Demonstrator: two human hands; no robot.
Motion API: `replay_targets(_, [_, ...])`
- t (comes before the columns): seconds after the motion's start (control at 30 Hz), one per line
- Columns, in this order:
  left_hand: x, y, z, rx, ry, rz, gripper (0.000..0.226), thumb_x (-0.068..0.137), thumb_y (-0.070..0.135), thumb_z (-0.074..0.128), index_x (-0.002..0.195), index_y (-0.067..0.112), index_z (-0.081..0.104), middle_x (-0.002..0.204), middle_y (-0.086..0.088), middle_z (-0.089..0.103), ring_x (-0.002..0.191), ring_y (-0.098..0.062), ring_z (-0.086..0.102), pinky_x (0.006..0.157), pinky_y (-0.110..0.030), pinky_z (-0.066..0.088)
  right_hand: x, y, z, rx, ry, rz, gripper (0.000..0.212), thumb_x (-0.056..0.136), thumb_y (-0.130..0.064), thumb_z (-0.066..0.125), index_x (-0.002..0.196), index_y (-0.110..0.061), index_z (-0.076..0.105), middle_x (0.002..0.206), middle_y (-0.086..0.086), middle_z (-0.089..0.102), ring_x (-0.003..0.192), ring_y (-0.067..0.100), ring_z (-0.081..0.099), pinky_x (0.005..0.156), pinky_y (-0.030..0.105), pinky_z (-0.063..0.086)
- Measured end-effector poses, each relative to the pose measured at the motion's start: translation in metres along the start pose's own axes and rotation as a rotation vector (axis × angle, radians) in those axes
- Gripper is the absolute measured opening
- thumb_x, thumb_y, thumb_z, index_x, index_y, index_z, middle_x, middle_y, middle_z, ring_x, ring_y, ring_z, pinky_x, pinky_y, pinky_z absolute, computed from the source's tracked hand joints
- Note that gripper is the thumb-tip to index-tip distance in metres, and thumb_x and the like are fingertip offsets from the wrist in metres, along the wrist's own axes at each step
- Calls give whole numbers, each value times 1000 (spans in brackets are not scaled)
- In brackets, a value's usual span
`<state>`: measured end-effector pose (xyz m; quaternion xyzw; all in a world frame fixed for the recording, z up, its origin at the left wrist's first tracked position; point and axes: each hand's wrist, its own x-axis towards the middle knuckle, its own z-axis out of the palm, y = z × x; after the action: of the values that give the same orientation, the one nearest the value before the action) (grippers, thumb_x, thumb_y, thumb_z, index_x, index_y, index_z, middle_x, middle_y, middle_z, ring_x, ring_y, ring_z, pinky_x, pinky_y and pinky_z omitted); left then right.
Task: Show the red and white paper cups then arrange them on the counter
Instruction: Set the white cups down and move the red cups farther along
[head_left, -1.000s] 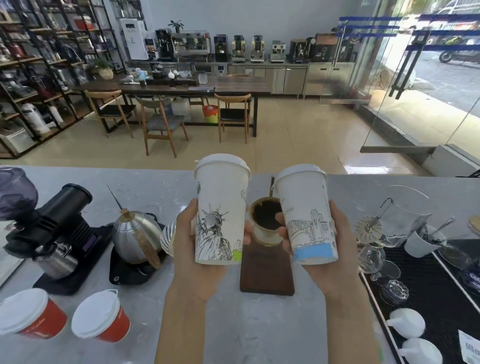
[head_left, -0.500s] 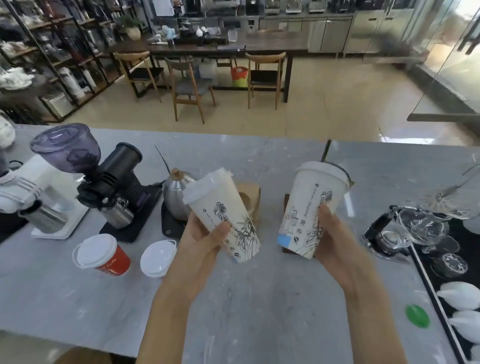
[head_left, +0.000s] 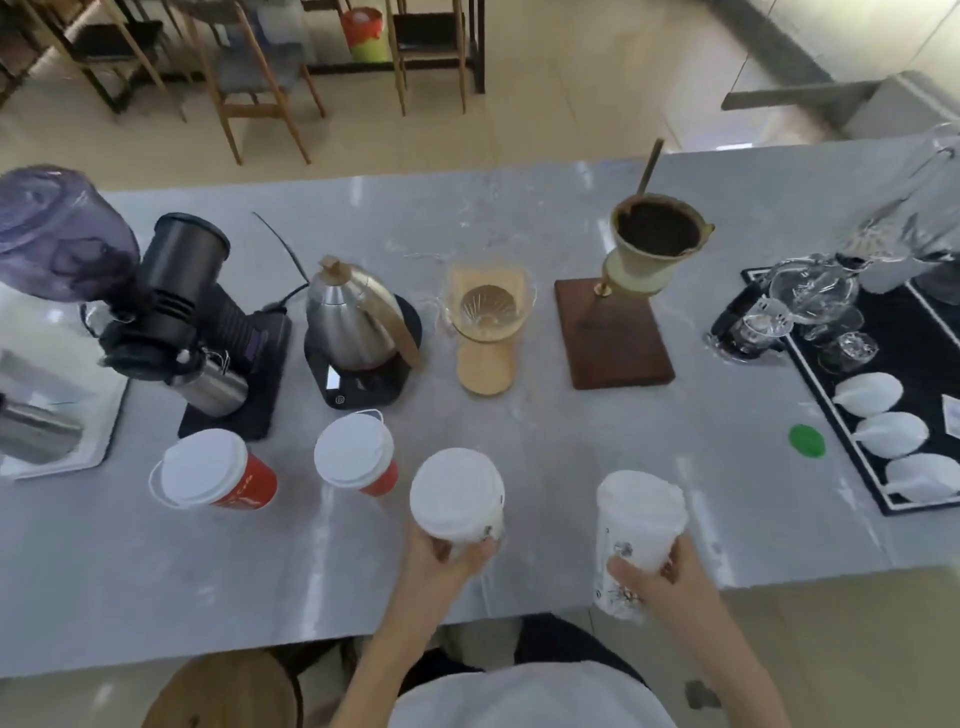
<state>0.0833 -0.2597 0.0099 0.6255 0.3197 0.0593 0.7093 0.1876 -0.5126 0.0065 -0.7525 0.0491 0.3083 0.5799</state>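
A café room with a tiled floor and wooden chairs (head_left: 249, 78) is seen beyond a long grey marble desk (head_left: 519, 218). Along the far half of the desk, a black coffee grinder (head_left: 182, 306) with a purple hopper is placed at the left, and just to its right a steel gooseneck kettle (head_left: 353, 317) is set on a black scale. A glass dripper (head_left: 488, 312) on a pale wooden stand is found beside the kettle, and further right a ceramic pour-over dripper (head_left: 654, 244) filled with dark grounds is carried on a brass arm above a dark wooden base (head_left: 613, 338). A black mat (head_left: 893, 332) with glassware and white pieces is laid at the right end, and a small green disc (head_left: 807, 441) is seen near it.

Two red paper cups with white lids are stood on the near half of the desk, the left red cup (head_left: 213, 475) and the right red cup (head_left: 358, 452) being slightly apart. To their right, two white paper cups with printed drawings are held low over the near edge. The left white cup (head_left: 457, 496) is gripped at its lower part by the left hand (head_left: 441, 564), and the right white cup (head_left: 636, 530), tilted, is clasped by the right hand (head_left: 670, 582). Whether either white cup touches the desk cannot be told.
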Motion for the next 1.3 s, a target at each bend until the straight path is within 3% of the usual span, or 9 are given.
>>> replay_targets(0.17, [12,13,1,-17,-2,38,79,75,-9,77,130,36,42,132,15,55,113,7,58,86,-16,52,25,-29,11,-48,-34,-174,89,69,-26,87,113,-77,28,125,-31,46,107,-7,55,70,13,52])
replay_targets(0.37, [41,17,18,-8,54,56,82,76,-1,80,143,20,38,139,3,54,120,-3,56,86,-17,53,88,-65,13,17,-21,-357,81,75,-3,80,119,-52,32,127,-20,46,107,-12,55,76,8,50])
replay_targets(0.5, [68,11,29,54,100,65,82,76,-1,81,144,12,37,140,-8,54,128,-20,52,105,-43,47,121,-59,11,3,29,-407,82,74,5,79,117,-44,31,121,-18,46,104,-19,52,74,5,48])
replay_targets(0.67, [88,2,36,58,179,71,87,65,14,80,141,9,38,137,-13,54,126,-26,53,92,-33,55,140,-26,-3,-50,97,-381,90,71,-1,83,132,-34,25,126,-9,47,114,-5,50,78,7,48])
replay_targets(0.73, [92,-3,37,67,184,79,89,65,16,81,142,12,37,138,-12,53,126,-28,52,95,-41,55,145,-16,-9,-65,113,-367,90,71,-3,84,133,-35,26,128,-7,49,116,0,50,79,6,47])
replay_targets(0.8, [96,-9,37,78,182,82,88,65,16,83,141,16,39,138,-11,53,127,-29,52,99,-54,50,148,-8,-12,-64,121,-353,92,71,-6,85,134,-39,26,129,-9,50,117,-4,50,80,6,47])
replay_targets(0.97, [106,-22,37,123,160,81,84,73,10,85,142,22,38,141,-5,51,130,-23,49,107,-51,43,154,0,-12,-64,148,-332,92,70,-7,85,130,-46,28,127,-19,50,111,-17,50,79,2,45])
replay_targets(1.13, [116,-31,36,151,126,54,87,75,8,83,146,14,33,142,-9,49,131,-25,48,109,-47,42,162,12,-12,-110,128,-319,81,71,-10,85,138,-21,40,129,-5,56,114,-4,55,89,4,40])
replay_targets(1.3, [116,-46,41,212,125,40,89,73,9,85,145,10,35,142,-11,51,130,-26,49,111,-46,40,161,16,-10,-196,192,-374,71,70,-15,86,112,-61,51,110,-41,60,106,-13,56,80,-1,41])
